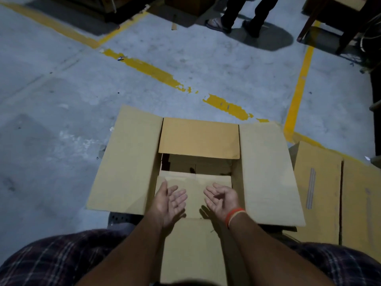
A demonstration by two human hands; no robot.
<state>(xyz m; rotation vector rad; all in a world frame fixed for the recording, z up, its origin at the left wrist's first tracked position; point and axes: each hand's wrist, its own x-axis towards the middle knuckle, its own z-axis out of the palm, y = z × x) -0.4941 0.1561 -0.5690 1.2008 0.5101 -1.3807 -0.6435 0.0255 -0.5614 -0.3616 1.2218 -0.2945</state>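
Cardboard box (198,139) sits before our knees, side flaps (127,162) splayed. Our left hand (171,203) and right hand (221,200) hover palms-up over its near flap (195,183), holding nothing; closing seems under way, and we judge the side flaps fold next.

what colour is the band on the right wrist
The wristband is orange, seen best in the head view.

One cardboard box (266,172) is recorded, with four flaps (127,162) counted. Two hands are noted: one left hand (170,203), one right hand (221,200). One wristband (235,215), one flattened carton (317,193) and one bystander (243,11) are logged — two feet seen
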